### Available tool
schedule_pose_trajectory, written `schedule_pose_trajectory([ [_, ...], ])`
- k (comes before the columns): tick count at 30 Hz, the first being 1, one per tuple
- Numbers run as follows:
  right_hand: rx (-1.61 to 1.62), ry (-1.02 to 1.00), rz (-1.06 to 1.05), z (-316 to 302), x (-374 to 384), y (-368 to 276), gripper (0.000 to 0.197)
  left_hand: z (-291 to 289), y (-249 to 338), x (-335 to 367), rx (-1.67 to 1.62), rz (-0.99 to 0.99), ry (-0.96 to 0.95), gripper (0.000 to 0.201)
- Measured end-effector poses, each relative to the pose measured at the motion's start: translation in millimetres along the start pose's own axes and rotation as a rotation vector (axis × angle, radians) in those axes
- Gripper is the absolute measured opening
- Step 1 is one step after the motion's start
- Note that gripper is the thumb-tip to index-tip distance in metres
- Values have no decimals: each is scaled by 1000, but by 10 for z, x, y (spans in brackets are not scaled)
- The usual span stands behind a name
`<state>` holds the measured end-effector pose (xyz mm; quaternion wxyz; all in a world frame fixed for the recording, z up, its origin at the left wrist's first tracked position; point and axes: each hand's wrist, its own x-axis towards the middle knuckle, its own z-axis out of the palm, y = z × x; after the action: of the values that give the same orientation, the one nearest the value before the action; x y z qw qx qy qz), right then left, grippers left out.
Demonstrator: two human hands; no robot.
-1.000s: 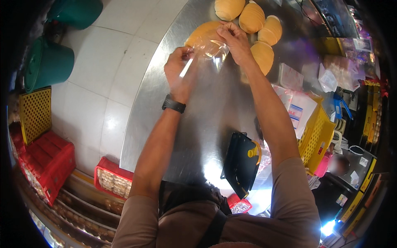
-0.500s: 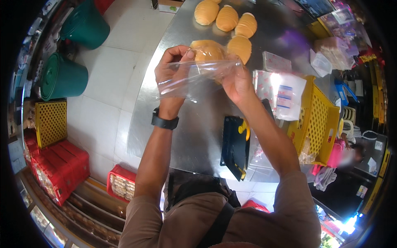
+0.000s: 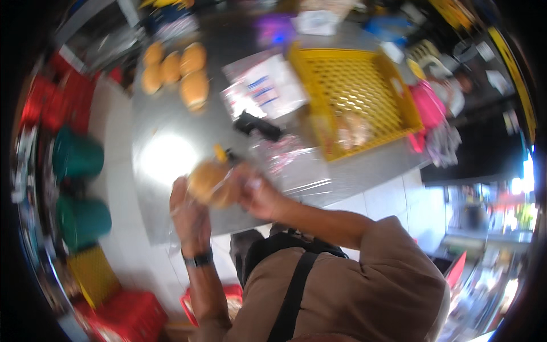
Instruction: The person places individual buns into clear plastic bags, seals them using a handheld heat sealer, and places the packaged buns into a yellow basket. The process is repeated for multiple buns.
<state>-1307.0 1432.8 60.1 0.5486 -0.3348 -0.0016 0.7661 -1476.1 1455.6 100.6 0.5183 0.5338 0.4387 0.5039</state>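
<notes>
Stainless-steel table with a wide, shiny top [image 3: 151, 211] spreads beneath everything, bearing a yellow, rectangular, perforated plastic crate [image 3: 411, 102] and, well apart from it, a cluster of golden, oval bread rolls [image 3: 171, 68]. Near its close edge, the bare left hand [image 3: 190, 214] is half open, cupped against the left side of a golden-brown, rounded bread roll [image 3: 208, 181]; the bare right hand [image 3: 253, 191], fingers curled, holds its right side, though blur hides whether those fingertips also pinch film. Held up between both palms, the roll is probably light, soft and easily dented, so broad, gentle support along its two flanks should suit it better than a fingertip squeeze. Its visible surface looks plump and smoothly domed, finer marks lost in blur. Clear, thin plastic film [image 3: 218, 186] glints across its right part; that is likely limp, slippery and quick to crease.
</notes>
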Motion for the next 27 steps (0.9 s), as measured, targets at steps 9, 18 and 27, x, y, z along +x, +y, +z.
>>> schedule_pose_trajectory([
  [9,-206,-238,31,-1066,-1360,-22,12,855,-241,-1507,-80,-136,179,31],
  [18,-391,-258,-137,-1207,-1618,15,21,968,-259,-1770,-153,-179,113,31],
  [27,-207,-265,103,-1079,-1606,48,20,860,-129,-1769,-120,-192,34,29],
])
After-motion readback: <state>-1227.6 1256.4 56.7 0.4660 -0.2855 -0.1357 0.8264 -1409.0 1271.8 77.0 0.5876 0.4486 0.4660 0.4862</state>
